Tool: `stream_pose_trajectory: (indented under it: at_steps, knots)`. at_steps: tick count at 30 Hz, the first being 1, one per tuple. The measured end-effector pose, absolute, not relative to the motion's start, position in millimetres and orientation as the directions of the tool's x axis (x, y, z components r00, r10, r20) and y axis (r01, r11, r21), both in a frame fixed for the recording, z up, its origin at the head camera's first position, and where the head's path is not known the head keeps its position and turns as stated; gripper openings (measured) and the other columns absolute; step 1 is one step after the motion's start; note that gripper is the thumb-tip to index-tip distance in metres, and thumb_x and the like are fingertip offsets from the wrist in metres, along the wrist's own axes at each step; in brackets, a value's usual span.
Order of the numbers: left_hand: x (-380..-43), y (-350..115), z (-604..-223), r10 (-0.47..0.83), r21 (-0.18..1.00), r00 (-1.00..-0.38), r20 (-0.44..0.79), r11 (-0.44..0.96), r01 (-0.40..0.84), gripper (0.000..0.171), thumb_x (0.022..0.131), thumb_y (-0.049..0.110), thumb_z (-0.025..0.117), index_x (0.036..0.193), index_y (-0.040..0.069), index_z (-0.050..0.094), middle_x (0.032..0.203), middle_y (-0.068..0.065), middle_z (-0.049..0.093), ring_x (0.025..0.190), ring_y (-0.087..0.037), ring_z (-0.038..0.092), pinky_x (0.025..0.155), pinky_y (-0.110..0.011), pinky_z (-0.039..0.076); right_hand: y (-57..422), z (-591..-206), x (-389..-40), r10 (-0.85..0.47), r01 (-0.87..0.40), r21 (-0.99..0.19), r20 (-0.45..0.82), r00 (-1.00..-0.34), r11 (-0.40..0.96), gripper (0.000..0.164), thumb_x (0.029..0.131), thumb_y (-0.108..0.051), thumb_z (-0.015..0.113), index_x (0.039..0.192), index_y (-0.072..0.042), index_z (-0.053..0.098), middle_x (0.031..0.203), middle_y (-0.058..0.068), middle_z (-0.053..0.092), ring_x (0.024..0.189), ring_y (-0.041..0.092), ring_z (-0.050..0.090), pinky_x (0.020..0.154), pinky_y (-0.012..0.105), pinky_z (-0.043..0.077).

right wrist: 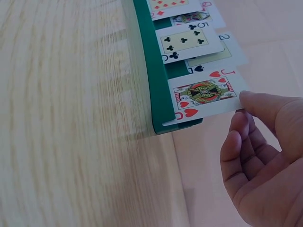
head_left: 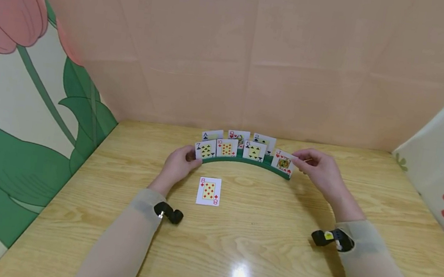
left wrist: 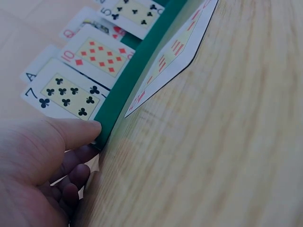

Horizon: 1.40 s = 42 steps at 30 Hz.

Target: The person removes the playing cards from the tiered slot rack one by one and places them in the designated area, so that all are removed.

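Observation:
A curved green card holder (head_left: 236,159) stands on the table with playing cards upright in two rows. My left hand (head_left: 178,165) grips the holder's left end, thumb in front and fingers curled behind, beside the seven of clubs (left wrist: 66,92). At the other end my right hand (head_left: 320,172) pinches the jack of hearts (right wrist: 206,93) by its outer top corner; the card's lower edge sits in the front slot. Between them in front stand the ten of diamonds (head_left: 227,147) and the five of clubs (head_left: 254,151). Behind are an ace (head_left: 211,134), a queen (head_left: 239,135) and a two (head_left: 265,139), partly hidden.
The eight of diamonds (head_left: 208,191) lies face up on the wooden table (head_left: 253,222), in front of the holder's left part. A pink cloth backdrop (head_left: 249,58) rises behind the table. Flower-printed cloths hang at both sides.

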<state>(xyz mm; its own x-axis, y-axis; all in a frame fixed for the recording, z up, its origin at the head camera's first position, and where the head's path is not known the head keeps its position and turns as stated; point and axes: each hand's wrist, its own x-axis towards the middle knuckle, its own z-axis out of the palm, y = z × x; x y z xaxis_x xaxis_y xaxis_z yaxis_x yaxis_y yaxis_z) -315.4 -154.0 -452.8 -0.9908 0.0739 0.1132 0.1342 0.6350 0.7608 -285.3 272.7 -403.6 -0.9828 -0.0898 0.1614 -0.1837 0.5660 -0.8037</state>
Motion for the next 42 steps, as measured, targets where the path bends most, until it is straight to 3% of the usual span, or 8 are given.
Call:
stream_pose_trajectory:
  at_steps: [14, 31, 42]
  knots:
    - [-316, -155, -453, 0.073, 0.769, -0.991, 0.114, 0.625, 0.135, 0.031, 0.107, 0.023, 0.076, 0.135, 0.009, 0.072, 0.124, -0.009, 0.073, 0.110, -0.026, 0.064, 0.099, -0.047, 0.053, 275, -396, -287, -0.055, -0.184, -0.830, 0.183, -0.982, 0.527, 0.041, 0.110, -0.040, 0.071, 0.136, -0.009, 0.074, 0.120, 0.011, 0.071, 0.101, 0.021, 0.061, 0.078, 0.023, 0.054]
    - [-316, -155, -453, 0.067, 0.774, -0.993, 0.094, 0.622, 0.115, 0.031, 0.108, 0.023, 0.075, 0.136, 0.010, 0.071, 0.123, -0.008, 0.072, 0.108, -0.026, 0.063, 0.097, -0.045, 0.052, 264, -380, -278, -0.044, -0.184, -0.856, 0.187, -0.981, 0.484, 0.043, 0.109, -0.045, 0.071, 0.135, -0.011, 0.074, 0.118, 0.010, 0.071, 0.102, 0.023, 0.062, 0.082, 0.026, 0.054]
    - [-315, -154, -452, 0.069, 0.773, -0.993, 0.094, 0.624, 0.116, 0.031, 0.108, 0.024, 0.075, 0.136, 0.009, 0.071, 0.124, -0.008, 0.072, 0.109, -0.026, 0.063, 0.097, -0.045, 0.052, 248, -375, -271, -0.089, -0.216, -0.860, 0.198, -0.976, 0.463, 0.037, 0.110, -0.037, 0.072, 0.134, -0.009, 0.075, 0.119, 0.014, 0.073, 0.100, 0.026, 0.066, 0.080, 0.024, 0.056]
